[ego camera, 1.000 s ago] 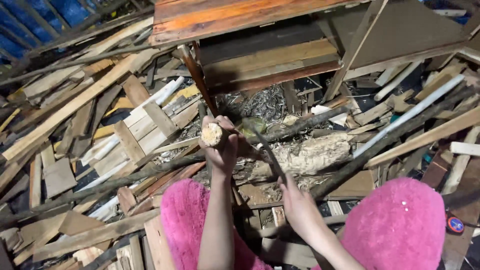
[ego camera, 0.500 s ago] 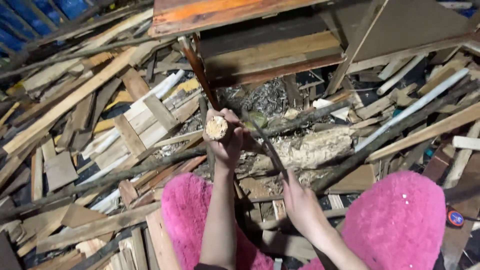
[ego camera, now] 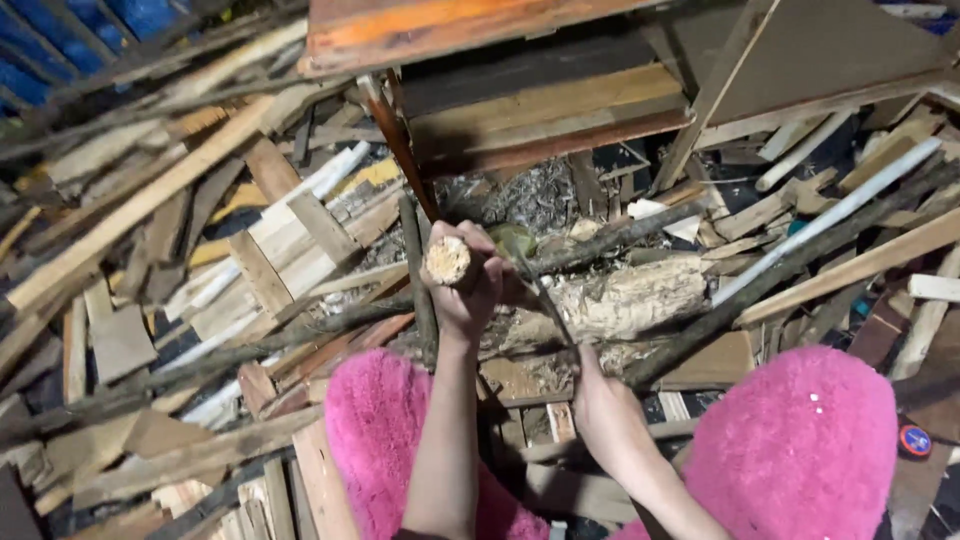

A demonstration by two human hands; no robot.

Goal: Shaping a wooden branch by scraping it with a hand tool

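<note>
left hand (ego camera: 462,290) fist tight round stick (ego camera: 447,260), cut end up, above log (ego camera: 625,300) | right hand (ego camera: 605,415) gripping thin blade (ego camera: 540,295), handle hidden | knees in pink fleece (ego camera: 800,450)

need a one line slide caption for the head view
Left hand grips a cut stick upright while the right hand holds a thin blade against it, above a pile of scrap wood.

Left hand (ego camera: 462,285) raised in a closed fist, right hand (ego camera: 603,410) clenched lower down
</note>
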